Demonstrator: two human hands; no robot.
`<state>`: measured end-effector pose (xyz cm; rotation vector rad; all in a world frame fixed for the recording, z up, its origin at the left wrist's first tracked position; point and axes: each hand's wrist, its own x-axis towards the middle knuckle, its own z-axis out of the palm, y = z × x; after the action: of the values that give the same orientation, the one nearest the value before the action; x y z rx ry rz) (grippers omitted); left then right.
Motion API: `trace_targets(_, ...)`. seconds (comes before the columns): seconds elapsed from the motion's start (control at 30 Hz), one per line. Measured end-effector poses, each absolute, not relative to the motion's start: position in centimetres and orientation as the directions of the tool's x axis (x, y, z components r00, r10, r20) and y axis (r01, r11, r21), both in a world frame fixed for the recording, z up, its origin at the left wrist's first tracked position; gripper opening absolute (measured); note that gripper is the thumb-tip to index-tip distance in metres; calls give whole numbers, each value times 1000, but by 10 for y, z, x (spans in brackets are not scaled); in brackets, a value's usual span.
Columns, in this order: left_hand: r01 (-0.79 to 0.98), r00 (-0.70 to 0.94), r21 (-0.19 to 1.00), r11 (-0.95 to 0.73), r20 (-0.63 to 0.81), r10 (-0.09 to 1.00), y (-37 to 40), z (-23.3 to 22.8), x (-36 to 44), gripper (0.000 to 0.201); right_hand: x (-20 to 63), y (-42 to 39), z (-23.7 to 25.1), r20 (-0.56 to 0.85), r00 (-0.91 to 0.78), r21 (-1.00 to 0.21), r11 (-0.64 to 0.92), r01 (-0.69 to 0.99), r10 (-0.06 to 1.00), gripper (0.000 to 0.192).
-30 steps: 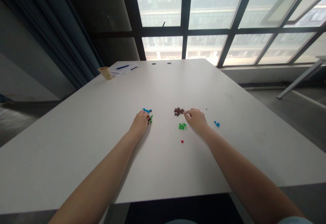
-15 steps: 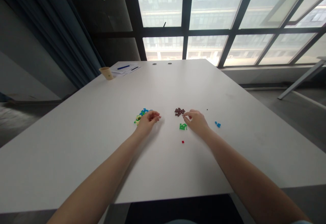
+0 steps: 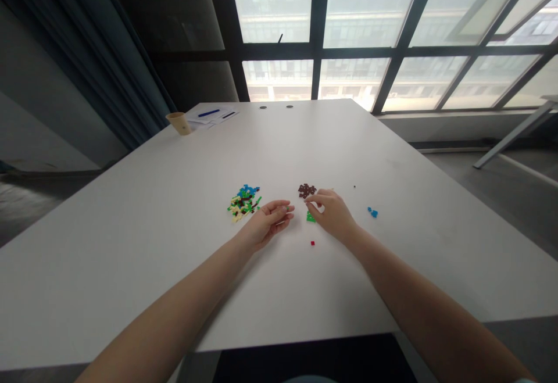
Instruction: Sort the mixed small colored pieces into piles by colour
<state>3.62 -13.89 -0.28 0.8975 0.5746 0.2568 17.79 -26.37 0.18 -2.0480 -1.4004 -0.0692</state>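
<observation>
My left hand point(image 3: 271, 223) is turned partly palm up, thumb and fingers pinched on what looks like a tiny green piece point(image 3: 288, 208). To its left lies a mixed pile of small toy bricks point(image 3: 244, 201) in blue, green, cream and dark brown. My right hand point(image 3: 332, 213) faces it, thumb and index finger close together beside a brown brick pile point(image 3: 306, 190); whatever is between those fingertips is too small to make out. Under the right fingers sits a group of green bricks point(image 3: 310, 217), partly covered by the hand. A red brick point(image 3: 313, 243) lies nearer to me.
A few blue bricks point(image 3: 372, 212) and a tiny dark piece point(image 3: 354, 186) lie on the right of the white table point(image 3: 279, 150). At the far left edge stand a paper cup point(image 3: 178, 123) and sheets of paper point(image 3: 217, 118) with a blue pen point(image 3: 208, 113).
My left hand has moved right, away from the mixed pile, uncovering it, and a green speck now shows at its fingertips. The right hand has shifted slightly left over the green bricks.
</observation>
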Motion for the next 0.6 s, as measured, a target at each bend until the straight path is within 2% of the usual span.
trace_targets(0.17, 28, 838, 802, 597, -344, 423, -139, -5, 36, 21, 179, -263, 2, 421, 412, -482, -186, 856, 808, 18)
trace_targets(0.37, 81, 853, 749, 658, -394, 343, -141, -2, 34, 22, 166, -267, 14, 517, 296, -493, -3, 870, 803, 18)
trace_targets(0.6, 125, 884, 769, 626, -373, 281, -146, -4, 34, 23, 152, -266, 13, 535, 258, -471, 30, 881, 805, 17)
